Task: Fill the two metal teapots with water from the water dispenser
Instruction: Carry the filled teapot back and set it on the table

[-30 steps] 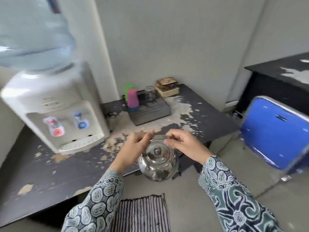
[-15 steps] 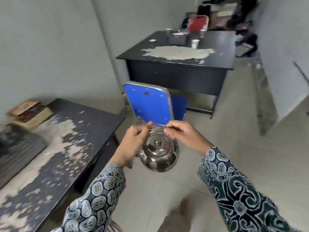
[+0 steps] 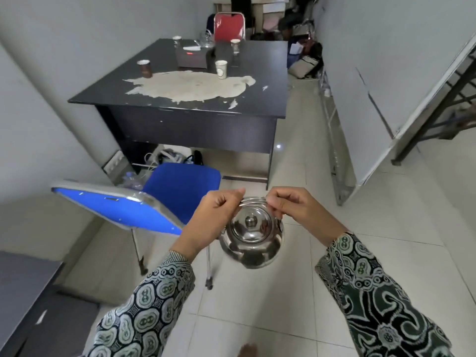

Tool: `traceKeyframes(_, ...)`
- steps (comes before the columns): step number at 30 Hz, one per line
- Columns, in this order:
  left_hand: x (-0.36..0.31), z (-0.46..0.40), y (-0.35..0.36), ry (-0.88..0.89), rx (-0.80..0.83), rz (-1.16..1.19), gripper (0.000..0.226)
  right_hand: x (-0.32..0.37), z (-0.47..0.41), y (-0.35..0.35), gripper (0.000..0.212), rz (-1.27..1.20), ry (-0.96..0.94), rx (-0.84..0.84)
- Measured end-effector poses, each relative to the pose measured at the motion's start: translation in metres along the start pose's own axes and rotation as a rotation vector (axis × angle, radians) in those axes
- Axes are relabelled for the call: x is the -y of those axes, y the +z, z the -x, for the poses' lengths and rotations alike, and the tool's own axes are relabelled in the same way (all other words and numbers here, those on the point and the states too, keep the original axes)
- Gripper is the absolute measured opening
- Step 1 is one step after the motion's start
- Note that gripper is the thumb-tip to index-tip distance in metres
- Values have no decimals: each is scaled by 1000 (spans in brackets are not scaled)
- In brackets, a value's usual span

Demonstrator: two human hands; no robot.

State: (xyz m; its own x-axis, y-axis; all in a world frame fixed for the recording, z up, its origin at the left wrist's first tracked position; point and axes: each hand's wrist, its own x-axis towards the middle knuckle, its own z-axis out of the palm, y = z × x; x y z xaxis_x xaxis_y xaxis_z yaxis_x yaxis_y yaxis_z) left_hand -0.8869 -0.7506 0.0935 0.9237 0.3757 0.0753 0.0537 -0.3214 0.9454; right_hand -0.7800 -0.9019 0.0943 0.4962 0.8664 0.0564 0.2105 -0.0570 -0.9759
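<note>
Overhead, lidded shiny metal teapot (image 3: 251,234), domed, reflective.

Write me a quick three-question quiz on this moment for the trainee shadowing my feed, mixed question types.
1. True or false: the lid is on the metal teapot.
2. Multiple choice: what do the left hand and right hand grip? A) the spout B) the teapot's wire handle C) a paper cup
3. Fill in: the folding chair left of the teapot is ____ in colour.

Key
1. True; the knobbed lid sits in place.
2. B; fingers of both hands curl round the handle, one at each end.
3. Blue.
</note>
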Motion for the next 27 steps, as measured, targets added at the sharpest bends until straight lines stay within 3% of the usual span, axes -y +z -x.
traceKeyframes(5, -16, -97, 43, 14, -4, 49, 52, -17, -46, -91, 21, -69, 7, -23)
traceKeyframes(16, -20, -296, 123, 17, -152, 53, 55, -46, -178, -272, 24, 11, 68, 279)
traceKeyframes(27, -7, -489, 121, -18, -258, -22, 56, -75, -361, -382, 24, -7, 97, 488)
